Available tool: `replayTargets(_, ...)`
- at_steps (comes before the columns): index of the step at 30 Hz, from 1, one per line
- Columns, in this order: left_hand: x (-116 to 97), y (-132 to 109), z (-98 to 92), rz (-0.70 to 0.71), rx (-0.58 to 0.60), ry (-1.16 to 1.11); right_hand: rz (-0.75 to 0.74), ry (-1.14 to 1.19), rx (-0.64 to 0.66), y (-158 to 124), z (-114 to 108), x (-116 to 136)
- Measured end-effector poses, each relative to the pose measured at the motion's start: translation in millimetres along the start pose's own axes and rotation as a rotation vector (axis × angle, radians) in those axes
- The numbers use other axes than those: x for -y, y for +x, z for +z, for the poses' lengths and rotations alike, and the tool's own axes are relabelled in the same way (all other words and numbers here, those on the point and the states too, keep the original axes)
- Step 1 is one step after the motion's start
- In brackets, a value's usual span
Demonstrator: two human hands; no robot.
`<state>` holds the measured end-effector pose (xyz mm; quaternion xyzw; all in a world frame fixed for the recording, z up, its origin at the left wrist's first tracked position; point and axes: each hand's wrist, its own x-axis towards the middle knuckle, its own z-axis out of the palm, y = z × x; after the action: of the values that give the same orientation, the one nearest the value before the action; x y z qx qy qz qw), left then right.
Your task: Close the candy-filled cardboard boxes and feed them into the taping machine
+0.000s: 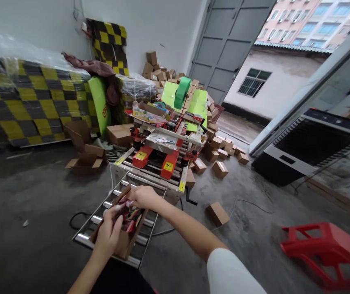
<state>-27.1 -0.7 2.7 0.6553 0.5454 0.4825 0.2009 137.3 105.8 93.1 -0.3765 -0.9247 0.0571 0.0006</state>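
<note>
An open brown cardboard box [122,247] rests on the roller conveyor [140,239], filled with small packets [132,220] in pink, red and dark colours. My left hand [111,230] reaches over the box's near left side, its fingers curled onto the packets. At the far end of the box, my right hand [146,197] has its fingers bent down and closed among the contents, close to a raised flap. What exactly either hand grips is too small and partly covered by the fingers.
Beyond the conveyor stands a carton-sealing machine [169,161] carrying a green tape roll [182,93]. Small closed cartons [220,169] are heaped behind and right of it. A red plastic stool [328,253] lies at right, near an air cooler [312,143]. An open carton [86,159] sits left.
</note>
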Motion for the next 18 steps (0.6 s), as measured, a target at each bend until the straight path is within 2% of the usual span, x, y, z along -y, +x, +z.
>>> replayTargets(2,-6,-2,0.7,0.145,0.018,0.107,-0.016,0.013,0.025,1,-2,-1)
replayTargets(4,-9,-1,5.1,0.244,0.109,0.287,-0.035,0.03,0.025,0,-5,-4)
replayTargets(6,-7,3,11.8,0.269,0.181,0.455,-0.041,0.048,-0.001,-5,-6,-7)
replayTargets(9,2,8,21.8,0.28,0.215,0.6,-0.021,0.07,-0.069,-16,-2,-7)
replayTargets(11,7,10,25.8,0.261,0.217,0.622,0.064,0.133,-0.224,-22,5,-2)
replayTargets(14,4,11,25.9,0.185,0.235,0.575,0.369,0.31,-0.555,-29,17,10)
replayTargets(15,0,11,24.3,0.162,0.247,0.536,0.443,0.349,-0.592,-31,19,13)
replayTargets(16,-4,11,22.0,0.14,0.265,0.485,0.47,0.369,-0.572,-32,20,15)
replayTargets(18,-12,12,16.0,0.08,0.303,0.344,0.404,0.389,-0.453,-31,19,16)
